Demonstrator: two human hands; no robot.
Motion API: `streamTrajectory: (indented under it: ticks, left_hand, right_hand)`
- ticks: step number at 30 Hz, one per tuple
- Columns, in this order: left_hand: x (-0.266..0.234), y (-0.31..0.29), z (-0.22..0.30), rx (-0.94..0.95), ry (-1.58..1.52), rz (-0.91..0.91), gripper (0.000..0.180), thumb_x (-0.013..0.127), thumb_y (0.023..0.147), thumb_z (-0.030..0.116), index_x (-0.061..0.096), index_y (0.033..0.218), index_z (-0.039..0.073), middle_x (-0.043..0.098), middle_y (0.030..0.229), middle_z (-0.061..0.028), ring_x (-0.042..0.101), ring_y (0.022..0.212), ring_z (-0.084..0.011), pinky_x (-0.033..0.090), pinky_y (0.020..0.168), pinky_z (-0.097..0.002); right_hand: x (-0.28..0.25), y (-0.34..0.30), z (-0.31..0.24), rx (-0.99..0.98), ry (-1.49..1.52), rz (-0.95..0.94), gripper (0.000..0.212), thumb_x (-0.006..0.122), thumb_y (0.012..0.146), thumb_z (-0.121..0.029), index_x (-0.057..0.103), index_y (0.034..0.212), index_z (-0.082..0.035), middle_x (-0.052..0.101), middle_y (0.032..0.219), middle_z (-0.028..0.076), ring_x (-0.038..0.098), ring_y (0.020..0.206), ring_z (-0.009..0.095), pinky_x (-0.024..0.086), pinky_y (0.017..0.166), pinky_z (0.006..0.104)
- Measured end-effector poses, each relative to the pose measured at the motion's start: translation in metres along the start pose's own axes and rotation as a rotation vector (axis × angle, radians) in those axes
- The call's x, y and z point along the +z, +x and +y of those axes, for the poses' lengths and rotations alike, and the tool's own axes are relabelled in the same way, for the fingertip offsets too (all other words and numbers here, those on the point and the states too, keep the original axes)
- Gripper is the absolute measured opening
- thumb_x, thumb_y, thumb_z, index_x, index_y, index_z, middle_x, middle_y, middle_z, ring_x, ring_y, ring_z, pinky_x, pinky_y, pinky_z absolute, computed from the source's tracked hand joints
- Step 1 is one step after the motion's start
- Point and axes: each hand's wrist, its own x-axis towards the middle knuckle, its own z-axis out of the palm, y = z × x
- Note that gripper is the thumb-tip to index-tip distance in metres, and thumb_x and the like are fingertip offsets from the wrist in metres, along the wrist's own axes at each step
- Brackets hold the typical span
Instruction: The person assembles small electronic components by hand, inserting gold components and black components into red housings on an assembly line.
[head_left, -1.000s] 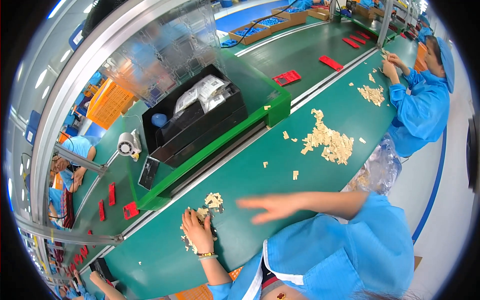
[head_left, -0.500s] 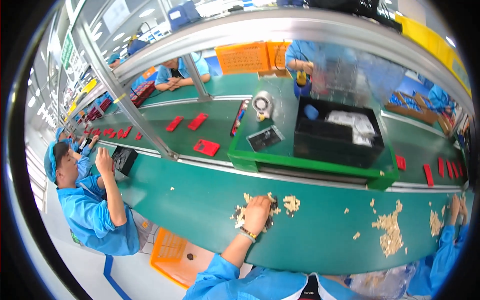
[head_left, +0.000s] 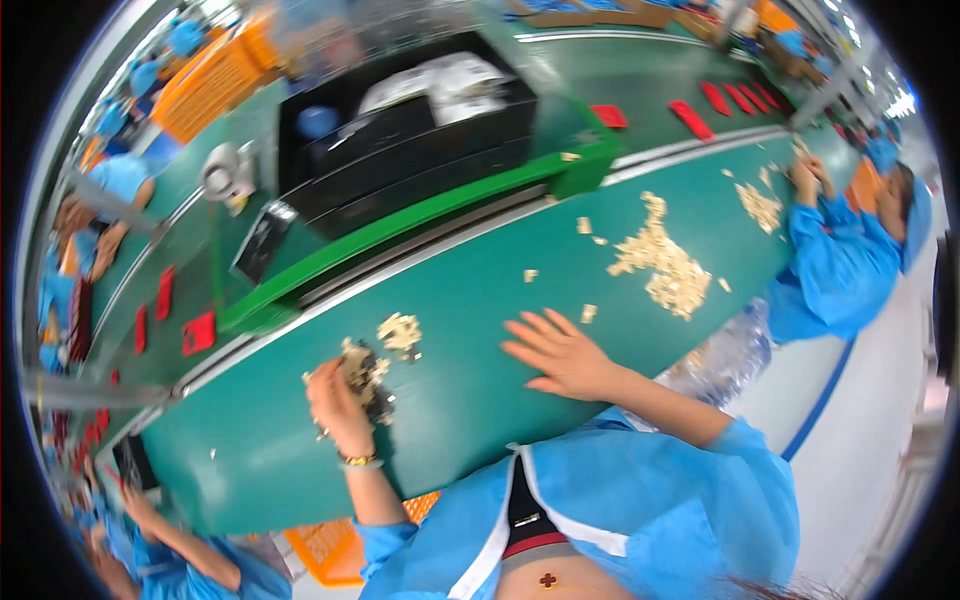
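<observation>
My left hand (head_left: 342,410), with a bracelet at the wrist, is at the left side of a mixed pile of small cream and black pieces (head_left: 372,385). Its fingers point down and are blurred, so whether they grip a piece does not show. A smaller heap of cream pieces (head_left: 400,332) lies just beyond. My right hand (head_left: 568,358) is spread wide, palm down, low over the green work surface (head_left: 470,420), with nothing in it. Past its fingertips are a few single cream pieces (head_left: 530,275), and a large cream heap (head_left: 665,265) lies farther right.
A green-edged raised platform (head_left: 420,220) carries a black bin (head_left: 410,165) with white packets and a small fan (head_left: 228,172). Red phone cases (head_left: 198,333) lie on the far belt. Co-workers sit at right (head_left: 835,270) and lower left (head_left: 200,565). An orange crate (head_left: 330,550) stands below.
The view has swung to the right and tilted. My right hand has come into view, spread out. My left hand has shifted from over the mixed pile to its left side.
</observation>
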Motion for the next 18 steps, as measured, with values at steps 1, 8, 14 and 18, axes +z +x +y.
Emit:
streamTrajectory:
  ticks: [1,8,14,18]
  left_hand:
    - [0.003,-0.003,-0.013,-0.029,-0.067,0.006,0.011,0.054,0.092,0.000,0.065,0.096,0.000,0.066,0.097,-0.0133,0.062,0.090,-0.0243,0.048,0.083,-0.0346]
    - [0.006,-0.018,-0.001,-0.097,-0.199,0.051,0.013,0.048,0.097,0.004,0.058,0.103,-0.002,0.060,0.088,-0.0097,0.060,0.079,-0.0176,0.048,0.073,-0.0292]
    - [0.010,-0.018,0.009,0.029,-0.190,0.069,0.016,0.051,0.094,0.000,0.061,0.105,-0.001,0.060,0.082,-0.0090,0.058,0.071,-0.0156,0.047,0.064,-0.0274]
    - [-0.001,-0.026,0.003,-0.005,-0.181,0.052,0.019,0.053,0.093,-0.001,0.066,0.107,0.000,0.059,0.066,-0.0040,0.053,0.059,-0.0091,0.043,0.053,-0.0227]
  right_hand:
    - [0.005,0.009,0.003,-0.049,-0.081,0.022,0.059,0.057,0.088,-0.039,0.043,0.139,-0.014,0.036,0.148,0.012,0.033,0.137,0.031,0.024,0.113,0.0502]
    - [-0.018,-0.035,0.105,0.461,-0.497,0.278,0.065,0.066,0.080,-0.041,0.047,0.134,-0.009,0.040,0.143,0.018,0.033,0.135,0.036,0.022,0.111,0.0553]
    - [0.000,0.026,0.067,0.226,-0.368,0.208,0.061,0.058,0.086,-0.047,0.048,0.135,-0.013,0.039,0.144,0.018,0.033,0.136,0.036,0.019,0.112,0.0549]
    - [-0.008,0.013,0.120,0.410,-0.467,0.341,0.060,0.052,0.089,-0.051,0.048,0.136,-0.015,0.039,0.145,0.019,0.034,0.135,0.036,0.018,0.112,0.0553]
